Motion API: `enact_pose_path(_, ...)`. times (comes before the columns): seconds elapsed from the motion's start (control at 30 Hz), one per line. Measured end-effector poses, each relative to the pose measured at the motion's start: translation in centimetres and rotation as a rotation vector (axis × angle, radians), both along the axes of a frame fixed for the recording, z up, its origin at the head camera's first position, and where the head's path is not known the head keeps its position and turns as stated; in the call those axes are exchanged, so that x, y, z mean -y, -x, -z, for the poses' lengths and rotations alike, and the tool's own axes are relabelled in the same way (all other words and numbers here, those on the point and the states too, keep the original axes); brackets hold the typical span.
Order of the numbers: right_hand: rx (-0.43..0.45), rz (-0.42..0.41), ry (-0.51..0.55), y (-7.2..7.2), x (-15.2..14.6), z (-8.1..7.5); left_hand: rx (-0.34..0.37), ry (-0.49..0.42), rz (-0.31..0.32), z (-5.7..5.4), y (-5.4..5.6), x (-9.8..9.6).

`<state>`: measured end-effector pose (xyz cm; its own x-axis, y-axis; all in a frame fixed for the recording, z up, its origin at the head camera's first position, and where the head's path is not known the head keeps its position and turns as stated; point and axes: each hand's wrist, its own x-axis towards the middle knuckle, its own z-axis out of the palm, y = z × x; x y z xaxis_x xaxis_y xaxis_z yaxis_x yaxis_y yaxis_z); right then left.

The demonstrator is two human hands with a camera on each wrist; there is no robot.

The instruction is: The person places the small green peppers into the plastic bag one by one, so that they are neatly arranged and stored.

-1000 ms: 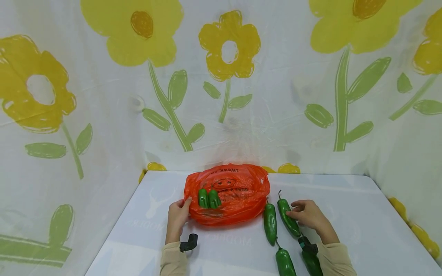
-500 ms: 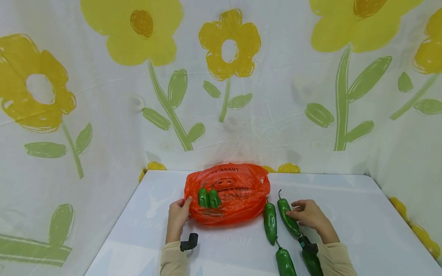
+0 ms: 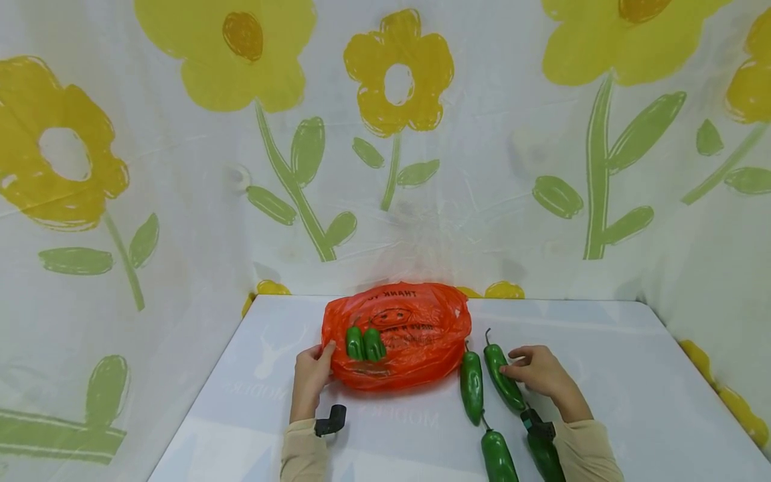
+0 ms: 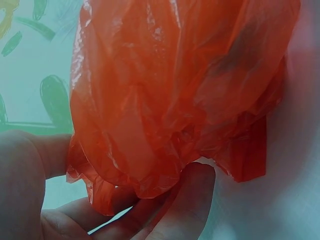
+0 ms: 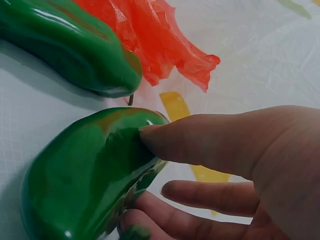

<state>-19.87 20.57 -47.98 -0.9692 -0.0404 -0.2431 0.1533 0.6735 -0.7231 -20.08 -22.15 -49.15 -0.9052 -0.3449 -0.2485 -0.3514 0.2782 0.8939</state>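
Observation:
My left hand [image 3: 311, 380] holds the left edge of a crumpled red plastic bag [image 3: 415, 365], printed with dark lettering. In the left wrist view, the bag [image 4: 165, 90] hangs between the thumb and the fingers. Two shorter green peppers [image 3: 375, 345] show against the bag's left part; whether they lie in it or on it, I cannot tell. To the right, my right hand [image 3: 539, 373] grips a long glossy green pepper [image 3: 498, 375] lying on the table. Up close, the thumb presses this pepper [image 5: 90, 175] from one side and fingers touch its other side.
Another long green pepper [image 3: 472, 388] lies between the bag and the right hand. Nearer the front are two more, one pepper [image 3: 498, 458] cut off by the frame and one pepper [image 3: 544, 458] beside the right sleeve. Flower-printed cloth [image 3: 482, 167] walls in the white table [image 3: 391, 442].
The whole head view has shifted slightly upward. Both hands, the bag and the peppers keep their places relative to each other.

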Motion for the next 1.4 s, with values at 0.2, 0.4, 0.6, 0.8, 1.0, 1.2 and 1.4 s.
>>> enact_pose_path(0.2,0.003,-0.008,-0.01,0.2,0.1,-0.1,-0.005,0.0,0.0,-0.2,0.0,0.0)
enact_pose_path(0.4,0.013,-0.002,-0.001,0.2,0.2,-0.1,0.008,-0.006,-0.008,-0.2,-0.2,0.0)
enact_pose_path(0.6,0.01,-0.003,0.005,0.1,0.2,-0.2,0.006,-0.009,-0.005,-0.1,-0.2,0.1)
enact_pose_path(0.8,0.02,0.011,0.005,0.1,0.1,-0.3,0.005,-0.012,-0.002,-0.2,-0.1,0.1)
enact_pose_path(1.0,0.021,0.04,0.011,0.0,-0.2,-0.4,0.005,-0.016,-0.001,-0.1,-0.1,0.1)
enact_pose_path(1.2,0.018,0.061,0.057,-0.3,-0.3,-0.8,-0.004,-0.021,0.002,0.0,-0.1,0.0)
enact_pose_path(1.4,0.013,0.074,0.102,-0.4,-0.4,-1.2,-0.026,-0.025,0.01,0.1,-0.1,0.0)
